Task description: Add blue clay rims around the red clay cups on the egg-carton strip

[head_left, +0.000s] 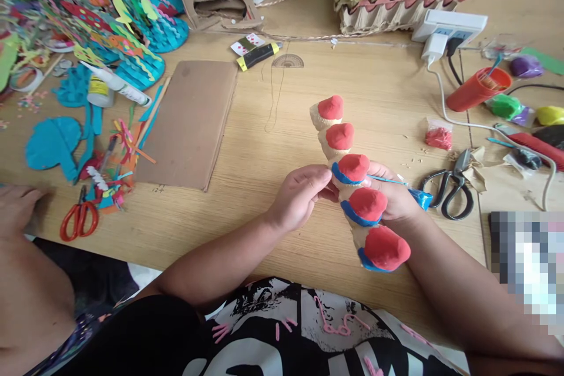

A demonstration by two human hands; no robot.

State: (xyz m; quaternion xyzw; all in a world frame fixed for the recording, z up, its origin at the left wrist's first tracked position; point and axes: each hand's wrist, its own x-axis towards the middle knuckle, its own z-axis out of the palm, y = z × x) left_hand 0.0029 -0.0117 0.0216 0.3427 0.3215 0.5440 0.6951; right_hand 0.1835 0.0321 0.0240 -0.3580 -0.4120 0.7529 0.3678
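Note:
Above the table I hold a strip of egg carton [358,234] with a row of several cone tips capped in red clay [365,204]. Blue clay [348,174] edges the red on the three caps nearest me; the two far caps show only red. My left hand [297,195] is closed on the strip's left side, thumb by the middle cap. My right hand [394,194] grips from the right, its fingers partly hidden behind the strip. A thin blue strand [384,179] crosses the right fingers, and a shiny blue piece [422,198] lies beside that hand.
Black-handled scissors [450,185], a red cup [478,89] and a power strip [452,26] with cables lie right. Cardboard [187,123], orange scissors [79,220] and blue craft pieces [55,142] are left. Egg trays [396,9] stack behind. Another person's arm [26,282] rests far left.

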